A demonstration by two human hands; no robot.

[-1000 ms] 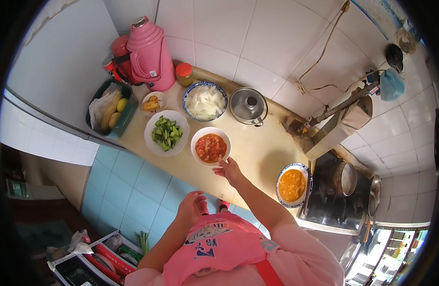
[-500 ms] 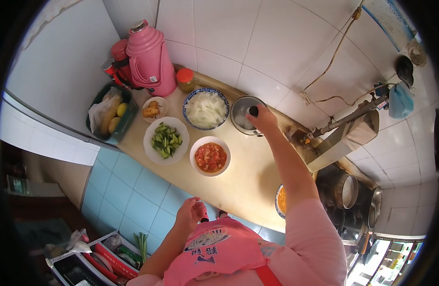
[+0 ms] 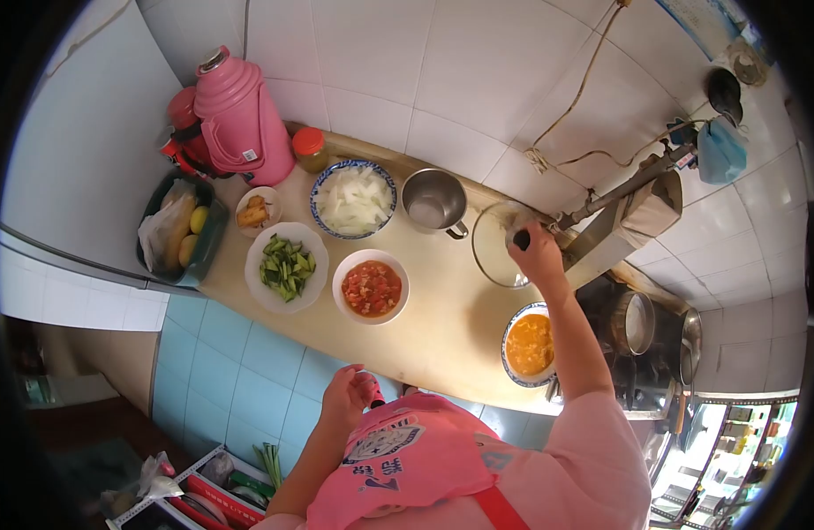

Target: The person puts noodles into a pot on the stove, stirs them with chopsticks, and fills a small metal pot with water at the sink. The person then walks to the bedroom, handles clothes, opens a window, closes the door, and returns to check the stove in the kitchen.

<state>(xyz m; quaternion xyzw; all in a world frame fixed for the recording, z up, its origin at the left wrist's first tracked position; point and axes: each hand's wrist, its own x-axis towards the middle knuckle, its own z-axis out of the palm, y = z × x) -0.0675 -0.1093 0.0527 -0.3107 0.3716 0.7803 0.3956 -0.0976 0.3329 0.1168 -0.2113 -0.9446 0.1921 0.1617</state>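
Note:
My right hand [image 3: 539,253] grips the black knob of a clear glass lid [image 3: 489,252], which is tilted above the counter's back right part. To the left of it stands a small steel pot [image 3: 434,203], uncovered, its handle toward me; I cannot tell whether it holds liquid. Nearest below my right hand is a blue-rimmed bowl of beaten-egg-coloured food [image 3: 530,345], partly behind my forearm. My left hand [image 3: 345,397] hovers in front of my pink apron [image 3: 416,450], fingers loosely curled, with nothing visible in them.
On the counter [image 3: 451,353] are white sliced vegetables [image 3: 354,200], cut cucumber [image 3: 286,267], chopped tomato [image 3: 372,289], a small dish [image 3: 258,212], a red-lidded jar [image 3: 310,149] and a pink thermos [image 3: 244,124]. A stove with a pan [image 3: 635,323] stands right.
The lid has come off the steel pot and moved right with my right hand, uncovering the pot. My left hand keeps its pose. The view has shifted slightly, showing more of the orange-yellow bowl.

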